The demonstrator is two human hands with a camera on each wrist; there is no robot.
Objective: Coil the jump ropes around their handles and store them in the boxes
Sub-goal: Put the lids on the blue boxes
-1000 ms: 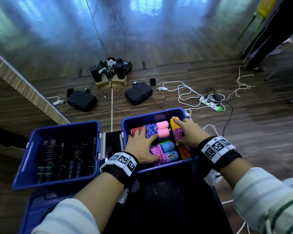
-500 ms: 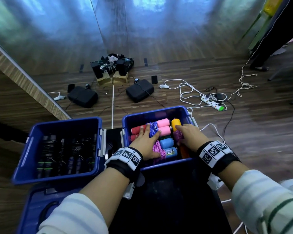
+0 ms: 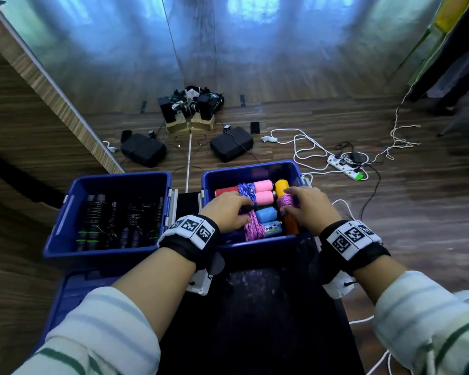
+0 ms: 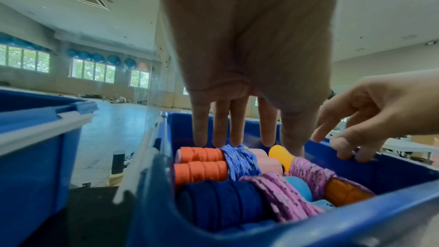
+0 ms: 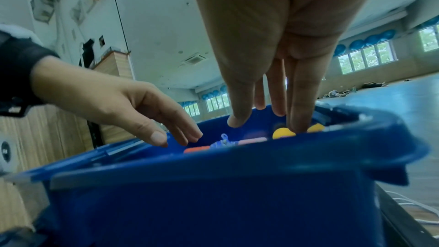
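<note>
Two blue boxes stand side by side. The left box (image 3: 114,175) holds several black coiled jump ropes (image 3: 119,220). The right box (image 3: 255,169) (image 4: 308,223) (image 5: 213,176) holds coloured bundles: red and pink handles wound in blue rope (image 3: 245,190) (image 4: 240,162), blue handles in pink rope (image 3: 253,228) (image 4: 280,200), and yellow-orange handles in pink rope (image 3: 284,200). My left hand (image 3: 228,209) (image 4: 223,129) reaches into this box, straight fingers touching the red handles (image 4: 199,168) and blue rope. My right hand (image 3: 306,207) (image 5: 299,100) hovers over the yellow-orange bundle, fingers relaxed, gripping nothing.
A black surface (image 3: 255,307) lies under my forearms, with a blue lid (image 3: 73,288) at its left. Beyond the boxes the wooden floor carries two black cases (image 3: 144,152) (image 3: 232,143), a power strip (image 3: 344,166) with white cables, and gear by the mirror wall (image 3: 190,109).
Both hands stay inside the right box. My right hand has slid back from the yellow handle tip toward the pink coil. My left hand has shifted slightly over the blue-roped bundle.
</note>
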